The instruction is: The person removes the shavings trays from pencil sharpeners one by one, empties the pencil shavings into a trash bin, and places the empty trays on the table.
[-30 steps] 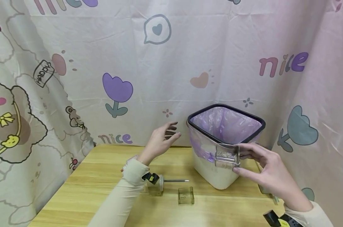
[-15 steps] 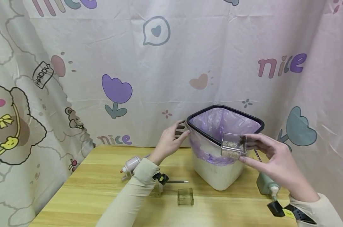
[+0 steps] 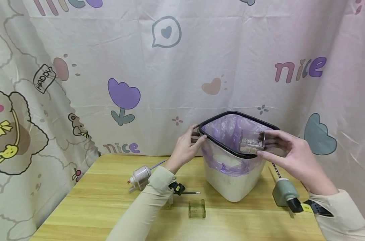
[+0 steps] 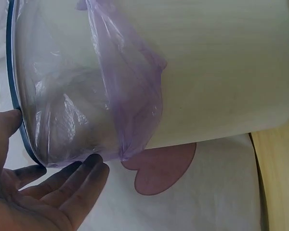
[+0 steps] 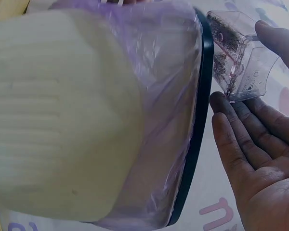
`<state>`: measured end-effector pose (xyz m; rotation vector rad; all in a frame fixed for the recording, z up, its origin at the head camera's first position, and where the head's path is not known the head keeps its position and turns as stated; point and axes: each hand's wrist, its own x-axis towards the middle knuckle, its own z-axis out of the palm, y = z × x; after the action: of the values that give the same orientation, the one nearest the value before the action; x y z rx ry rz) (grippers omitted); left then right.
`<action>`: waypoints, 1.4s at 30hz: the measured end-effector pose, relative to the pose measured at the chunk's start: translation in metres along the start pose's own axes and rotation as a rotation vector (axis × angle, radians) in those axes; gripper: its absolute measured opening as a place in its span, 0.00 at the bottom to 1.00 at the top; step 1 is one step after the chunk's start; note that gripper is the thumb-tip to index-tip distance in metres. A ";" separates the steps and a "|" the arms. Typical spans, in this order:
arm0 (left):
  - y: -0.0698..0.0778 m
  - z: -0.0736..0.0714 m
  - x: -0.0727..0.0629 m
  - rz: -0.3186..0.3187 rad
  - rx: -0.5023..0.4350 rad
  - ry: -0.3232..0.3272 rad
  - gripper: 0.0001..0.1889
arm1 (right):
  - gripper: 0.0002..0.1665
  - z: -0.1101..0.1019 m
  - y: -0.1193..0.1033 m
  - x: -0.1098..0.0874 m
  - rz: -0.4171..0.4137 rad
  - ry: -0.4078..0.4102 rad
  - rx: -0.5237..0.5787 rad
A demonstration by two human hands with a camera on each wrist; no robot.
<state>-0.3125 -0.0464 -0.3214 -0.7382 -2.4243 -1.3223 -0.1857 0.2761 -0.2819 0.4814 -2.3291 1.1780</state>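
A clear plastic drawer [image 3: 249, 144] with pencil shavings in it is pinched between the thumb and fingers of my right hand [image 3: 297, 159]. It is tilted over the near right part of the trash can's black rim [image 3: 223, 142]. My left hand [image 3: 183, 149] holds the left corner of the trash can [image 3: 230, 187], thumb on one side and fingers on the other. In the left wrist view the thumb touches the rim and the fingertips lie at the purple bag [image 4: 135, 91]. An olive-tinted clear drawer [image 3: 197, 209] lies on the table.
A greyish sharpener [image 3: 141, 176] with a purple pencil [image 3: 158, 164] lies left on the wooden table [image 3: 88, 207]. A green sharpener [image 3: 282, 192] with a patterned pencil [image 3: 276, 170] stands right. Another pencil [image 3: 191, 192] points out from behind my left wrist. A printed curtain [image 3: 170, 83] hangs behind.
My right hand has moved the drawer of shavings up and right to the trash can's rim. My left hand has moved right and taken hold of the can's left corner.
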 end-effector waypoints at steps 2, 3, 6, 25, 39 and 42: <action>0.001 0.001 0.002 -0.004 0.002 0.008 0.32 | 0.34 -0.002 0.001 0.004 0.031 -0.001 -0.015; 0.001 0.001 0.002 -0.005 0.000 0.011 0.32 | 0.34 -0.003 0.002 0.005 0.038 -0.002 -0.029; 0.003 0.002 0.005 -0.007 -0.006 0.018 0.32 | 0.33 -0.006 0.003 0.010 0.042 -0.002 -0.066; 0.012 0.003 0.012 -0.086 0.013 0.006 0.36 | 0.37 -0.020 0.011 0.041 0.023 -0.034 -0.286; 0.009 0.005 0.012 -0.121 -0.019 0.006 0.36 | 0.40 -0.018 0.009 0.064 -0.263 -0.040 -0.458; 0.009 0.005 0.012 -0.118 -0.022 0.009 0.37 | 0.39 -0.017 0.007 0.066 -0.296 -0.045 -0.486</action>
<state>-0.3174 -0.0342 -0.3119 -0.6017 -2.4839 -1.3944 -0.2390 0.2878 -0.2407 0.6448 -2.3686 0.4477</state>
